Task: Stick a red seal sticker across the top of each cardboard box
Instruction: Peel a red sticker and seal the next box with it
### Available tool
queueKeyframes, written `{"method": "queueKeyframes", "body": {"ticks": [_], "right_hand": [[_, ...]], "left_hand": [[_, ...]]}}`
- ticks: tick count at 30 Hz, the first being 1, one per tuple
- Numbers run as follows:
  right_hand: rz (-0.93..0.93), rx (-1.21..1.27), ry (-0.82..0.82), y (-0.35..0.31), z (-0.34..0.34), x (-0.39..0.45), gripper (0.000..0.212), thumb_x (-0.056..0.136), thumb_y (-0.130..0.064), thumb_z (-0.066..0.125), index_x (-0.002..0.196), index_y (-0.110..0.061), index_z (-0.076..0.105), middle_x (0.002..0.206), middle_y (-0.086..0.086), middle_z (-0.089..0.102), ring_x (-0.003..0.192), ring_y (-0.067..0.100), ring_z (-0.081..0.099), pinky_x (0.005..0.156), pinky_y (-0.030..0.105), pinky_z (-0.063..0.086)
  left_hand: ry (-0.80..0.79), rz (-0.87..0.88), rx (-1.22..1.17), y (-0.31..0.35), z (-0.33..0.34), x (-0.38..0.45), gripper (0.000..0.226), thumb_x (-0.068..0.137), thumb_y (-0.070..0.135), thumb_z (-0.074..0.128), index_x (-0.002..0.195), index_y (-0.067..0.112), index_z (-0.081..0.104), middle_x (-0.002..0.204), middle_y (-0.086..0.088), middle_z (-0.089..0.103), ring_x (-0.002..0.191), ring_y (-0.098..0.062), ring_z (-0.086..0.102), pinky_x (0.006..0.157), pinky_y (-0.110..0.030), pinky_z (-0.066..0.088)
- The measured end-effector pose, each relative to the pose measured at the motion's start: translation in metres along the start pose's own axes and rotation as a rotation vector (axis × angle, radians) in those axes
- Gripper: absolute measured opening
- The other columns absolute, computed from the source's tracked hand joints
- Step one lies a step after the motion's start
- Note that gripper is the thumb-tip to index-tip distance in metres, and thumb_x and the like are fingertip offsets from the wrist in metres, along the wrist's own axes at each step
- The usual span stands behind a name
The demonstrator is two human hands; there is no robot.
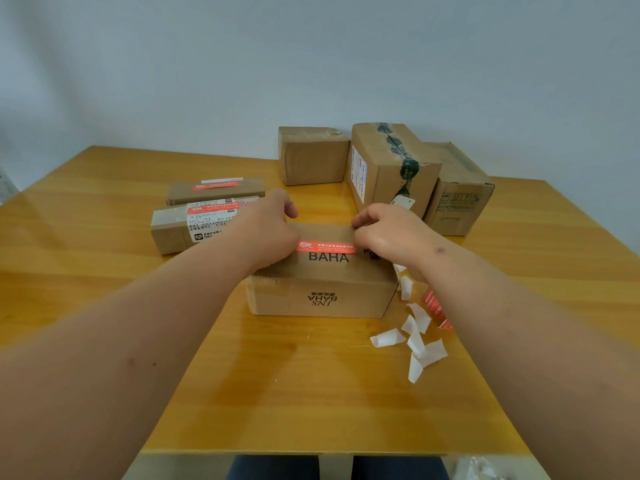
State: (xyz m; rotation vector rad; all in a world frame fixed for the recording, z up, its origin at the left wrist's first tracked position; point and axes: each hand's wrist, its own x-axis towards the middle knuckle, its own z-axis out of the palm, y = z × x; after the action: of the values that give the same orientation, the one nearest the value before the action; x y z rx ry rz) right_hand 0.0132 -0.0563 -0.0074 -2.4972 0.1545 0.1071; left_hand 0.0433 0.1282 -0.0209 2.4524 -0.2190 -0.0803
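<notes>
Six cardboard boxes [322,271], three bearing red seal stickers [325,247]; both hands' fingers [360,223] curl on the nearest box.

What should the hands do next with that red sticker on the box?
Probably slide both hands outward to press the ends flat: the red sticker already lies across the BAHA box, with the left hand and right hand at its ends.

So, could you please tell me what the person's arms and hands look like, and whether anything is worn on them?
Both forearms are bare, with no sleeves in view. The left hand and right hand wear no gloves, and no rings, watch or bracelets show. A small dark mark sits near the right wrist.
</notes>
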Motion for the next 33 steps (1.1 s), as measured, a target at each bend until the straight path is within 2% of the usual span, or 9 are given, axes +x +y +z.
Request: {"method": "queueKeyframes", "body": {"ticks": [3,7,12,17,20,22,26,29,33], "right_hand": [[0.009,-0.049,-0.015,-0.004,0.006,-0.003,0.068,0.075,-0.050,0.074,0.131,-0.021,0.049,0.124,-0.001,0.049,0.105,0.016,0.050,0.079,0.029,0.043],[0.006,0.086,-0.045,0.000,0.002,-0.002,0.054,0.080,-0.021,0.070,0.131,-0.020,0.050,0.118,0.002,0.055,0.093,0.013,0.054,0.079,0.028,0.048],[0.033,0.016,-0.004,-0.002,0.010,-0.002,0.064,0.074,-0.040,0.074,0.130,-0.023,0.049,0.121,0.001,0.048,0.105,0.018,0.051,0.076,0.029,0.045],[0.042,0.163,-0.048,0.005,-0.003,-0.005,0.047,0.082,-0.001,0.056,0.125,-0.022,0.057,0.119,-0.001,0.054,0.102,0.018,0.054,0.077,0.026,0.047],[0.039,0.151,0.023,0.001,0.006,0.000,0.029,0.085,-0.017,0.059,0.114,-0.020,0.058,0.110,0.000,0.059,0.099,0.017,0.056,0.083,0.033,0.050],[0.038,0.105,0.057,-0.003,0.011,0.003,0.030,0.083,-0.026,0.066,0.111,-0.021,0.056,0.106,0.000,0.059,0.094,0.017,0.059,0.085,0.037,0.052],[0.030,0.106,0.067,0.000,0.008,0.004,0.028,0.087,-0.011,0.055,0.112,-0.022,0.059,0.115,0.001,0.058,0.099,0.019,0.058,0.088,0.038,0.052],[-0.018,0.078,-0.035,0.001,0.006,0.000,0.037,0.085,-0.021,0.064,0.121,-0.023,0.054,0.112,-0.002,0.055,0.092,0.013,0.056,0.078,0.027,0.049],[-0.026,0.017,-0.166,0.002,-0.003,-0.001,0.054,0.083,-0.027,0.068,0.132,-0.030,0.049,0.134,0.001,0.046,0.116,0.019,0.049,0.097,0.034,0.044]], "left_hand": [[-0.008,-0.004,0.167,0.007,0.005,-0.006,0.046,0.074,0.056,0.070,0.102,0.030,0.046,0.090,0.004,0.061,0.086,-0.019,0.059,0.082,-0.044,0.052],[-0.048,-0.064,-0.037,0.004,-0.001,-0.007,0.037,0.079,0.024,0.072,0.106,0.030,0.047,0.094,-0.001,0.060,0.083,-0.020,0.061,0.078,-0.043,0.057],[-0.038,-0.028,0.048,0.008,0.004,-0.010,0.043,0.072,0.043,0.075,0.102,0.032,0.046,0.090,0.002,0.060,0.087,-0.023,0.061,0.086,-0.050,0.051],[-0.083,-0.064,-0.226,-0.002,-0.007,-0.006,0.034,0.087,0.001,0.056,0.112,0.024,0.051,0.096,-0.003,0.056,0.081,-0.018,0.054,0.072,-0.035,0.051],[-0.042,-0.031,-0.193,0.000,-0.004,-0.005,0.026,0.088,0.013,0.061,0.110,0.024,0.052,0.095,-0.002,0.057,0.079,-0.016,0.056,0.067,-0.032,0.050],[-0.021,-0.017,-0.095,0.002,-0.001,-0.003,0.026,0.086,0.022,0.067,0.106,0.028,0.052,0.095,-0.001,0.059,0.082,-0.017,0.060,0.071,-0.036,0.055],[-0.002,-0.020,-0.146,-0.001,-0.004,-0.001,0.029,0.087,0.007,0.054,0.109,0.026,0.054,0.102,-0.004,0.057,0.084,-0.018,0.055,0.072,-0.035,0.050],[-0.048,0.030,-0.090,-0.001,-0.005,-0.004,0.032,0.086,0.013,0.063,0.113,0.026,0.053,0.099,0.000,0.055,0.083,-0.015,0.055,0.069,-0.031,0.049],[-0.081,0.084,0.033,0.002,-0.010,-0.010,0.037,0.088,0.020,0.063,0.124,0.026,0.056,0.113,0.001,0.049,0.099,-0.018,0.052,0.081,-0.031,0.048]]}}
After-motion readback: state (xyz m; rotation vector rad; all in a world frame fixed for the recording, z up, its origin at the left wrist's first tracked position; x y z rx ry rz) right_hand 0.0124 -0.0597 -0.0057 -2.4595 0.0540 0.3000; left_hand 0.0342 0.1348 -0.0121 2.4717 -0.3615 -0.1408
